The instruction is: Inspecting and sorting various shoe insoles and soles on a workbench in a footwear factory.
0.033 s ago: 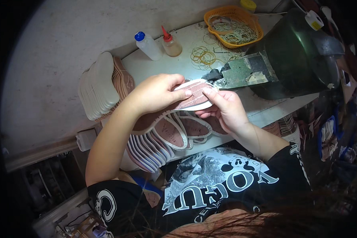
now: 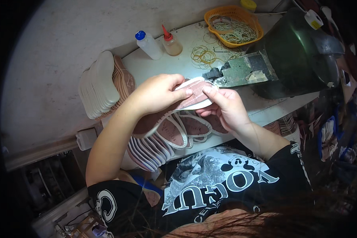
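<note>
Both hands hold one shoe insole (image 2: 196, 90), pinkish brown and ribbed with a white rim. Its toe or heel end lies at the tip of a dark green machine's arm (image 2: 248, 70); whether they touch is hidden. My left hand (image 2: 160, 93) is closed over the insole, thumb pressed on the ribbed face. At the insole's right end, my right hand (image 2: 226, 105) pinches the edge between thumb and fingers. The rest of the insole runs back beneath my left wrist. Below it lie several brown insoles with white rims (image 2: 172, 133), overlapping.
A stack of white soles (image 2: 99, 87) leans at the left beside brown ones (image 2: 123, 79). Behind stand a blue-capped bottle (image 2: 150, 47) and a red-nozzled bottle (image 2: 172, 44). An orange basket (image 2: 231, 44) holds pale bands; yellow bands (image 2: 203, 57) lie nearby. The machine's green body (image 2: 297, 55) fills the right.
</note>
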